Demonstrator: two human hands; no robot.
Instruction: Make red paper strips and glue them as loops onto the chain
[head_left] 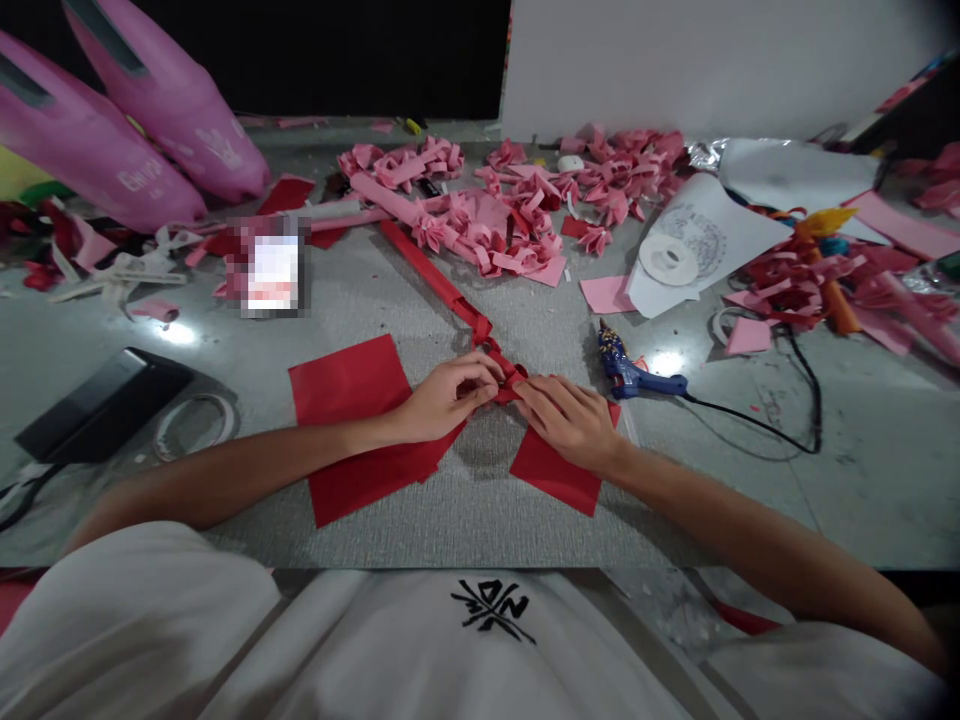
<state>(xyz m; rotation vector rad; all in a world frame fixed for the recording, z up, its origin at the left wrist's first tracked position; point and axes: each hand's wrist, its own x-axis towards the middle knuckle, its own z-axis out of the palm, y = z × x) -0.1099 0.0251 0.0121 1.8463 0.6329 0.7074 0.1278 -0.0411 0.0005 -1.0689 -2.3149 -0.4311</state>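
Nearest me, red sheets (pixel 360 390) lay left of the red paper chain (pixel 510 383), and a smaller red piece (pixel 559 470) just to its right. I saw the left hand (pixel 457 398) and right hand (pixel 566 418) both pinching the chain's near end with curled fingers. Right of the chain rested a blue glue gun (pixel 637 375); beyond the chain spread a heap of pink paper pieces (pixel 487 215).
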